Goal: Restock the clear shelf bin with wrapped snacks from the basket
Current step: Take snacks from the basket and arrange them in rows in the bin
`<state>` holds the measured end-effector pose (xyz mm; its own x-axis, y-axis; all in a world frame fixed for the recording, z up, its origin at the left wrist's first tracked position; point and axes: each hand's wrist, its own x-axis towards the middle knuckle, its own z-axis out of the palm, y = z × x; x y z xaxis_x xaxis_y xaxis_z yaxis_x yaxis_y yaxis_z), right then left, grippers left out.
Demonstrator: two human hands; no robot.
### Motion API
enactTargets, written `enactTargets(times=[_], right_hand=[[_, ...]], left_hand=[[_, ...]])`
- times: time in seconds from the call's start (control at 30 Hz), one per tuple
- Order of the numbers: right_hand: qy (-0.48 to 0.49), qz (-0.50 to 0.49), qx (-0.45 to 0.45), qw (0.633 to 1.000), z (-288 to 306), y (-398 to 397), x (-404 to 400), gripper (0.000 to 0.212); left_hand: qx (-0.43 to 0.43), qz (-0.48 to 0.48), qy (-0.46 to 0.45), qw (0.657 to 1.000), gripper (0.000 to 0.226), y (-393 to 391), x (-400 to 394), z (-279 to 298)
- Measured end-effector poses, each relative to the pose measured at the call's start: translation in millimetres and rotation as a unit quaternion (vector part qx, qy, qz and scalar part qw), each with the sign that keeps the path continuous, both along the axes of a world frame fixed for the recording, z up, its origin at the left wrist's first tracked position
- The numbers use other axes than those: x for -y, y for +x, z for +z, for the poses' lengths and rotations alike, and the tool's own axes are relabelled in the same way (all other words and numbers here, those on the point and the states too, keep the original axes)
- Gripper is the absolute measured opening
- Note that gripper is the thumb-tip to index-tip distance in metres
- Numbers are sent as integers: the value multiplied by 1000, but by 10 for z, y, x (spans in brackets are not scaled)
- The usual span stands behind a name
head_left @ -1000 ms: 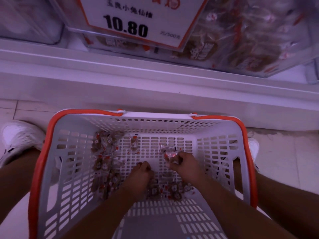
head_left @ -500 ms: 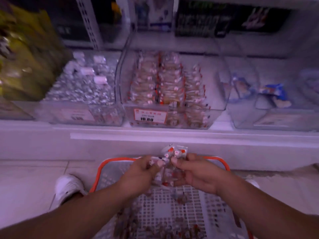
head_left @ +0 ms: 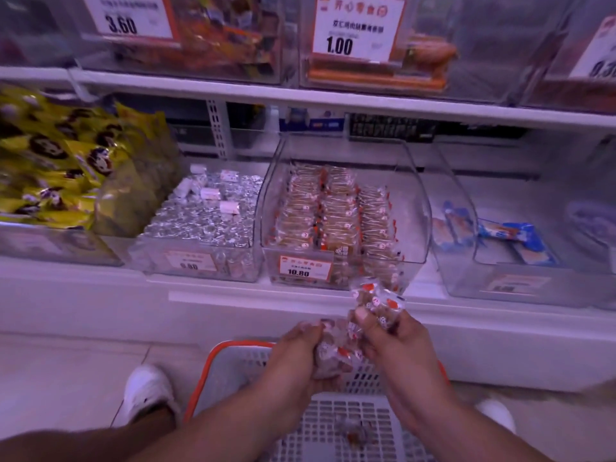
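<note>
Both hands hold a bunch of clear-wrapped brown snacks (head_left: 373,303) with red and white marks, above the far end of the white basket (head_left: 233,358) with its orange rim. My left hand (head_left: 296,355) cups the lower part of the bunch. My right hand (head_left: 396,341) grips the upper part, thumb on top. The clear shelf bin (head_left: 413,201) with a 10.80 price tag stands just beyond the hands on the low shelf, rows of the same snacks stacked inside. A few loose snacks (head_left: 353,431) lie on the basket floor.
A bin of silver-foil sweets (head_left: 206,221) stands left of the target bin, with yellow bags (head_left: 66,161) further left. Right of it sits a clear bin with blue packets (head_left: 513,238). An upper shelf (head_left: 300,98) of bins overhangs. White shoes (head_left: 146,395) stand beside the basket.
Both hands rose out of the basket with a bunch of snacks and now hold it higher, nearer the shelf front. The view lifted from the basket to the shelves.
</note>
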<state>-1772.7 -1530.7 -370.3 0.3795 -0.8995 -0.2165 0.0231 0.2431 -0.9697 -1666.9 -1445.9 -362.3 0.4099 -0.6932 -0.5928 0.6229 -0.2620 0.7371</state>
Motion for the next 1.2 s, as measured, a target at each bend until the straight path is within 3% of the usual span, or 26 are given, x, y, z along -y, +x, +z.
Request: enactTargets(times=[0.1,0.17,0.3,0.43,0.6,0.73,0.8,0.93,1.07,1.2], right_hand=[[100,-73,124,985,33,40,100,18],[112,-100,120,981,16,94,106,16],[72,-96,39,992,-56,241,20,13],[-81,-17,-100,992,-53,229,59,16],[-165,127,-147,967,40,142,154,9],[-193,243,-201,929,75,19,245,33],[-214,274,-176,921,129,-28,297,37],[-182,218,-104,953,153,-30,360,27],[-144,206,-137,958,94,-5,346,11],[-64,190,-105,974,130,55,285,31]], left_hand=[[-2,70,1,998,19,64,107,-25],[7,113,10,993,18,22,192,-59],[-12,161,-23,987,20,-161,352,-62],[32,187,-61,980,34,-110,407,-20],[107,161,-79,978,24,134,388,7],[88,85,-92,988,23,155,329,30],[90,40,-89,991,27,180,308,36],[122,-5,-58,991,39,193,281,138],[105,33,-41,993,37,185,287,230],[92,7,-71,993,24,202,255,245]])
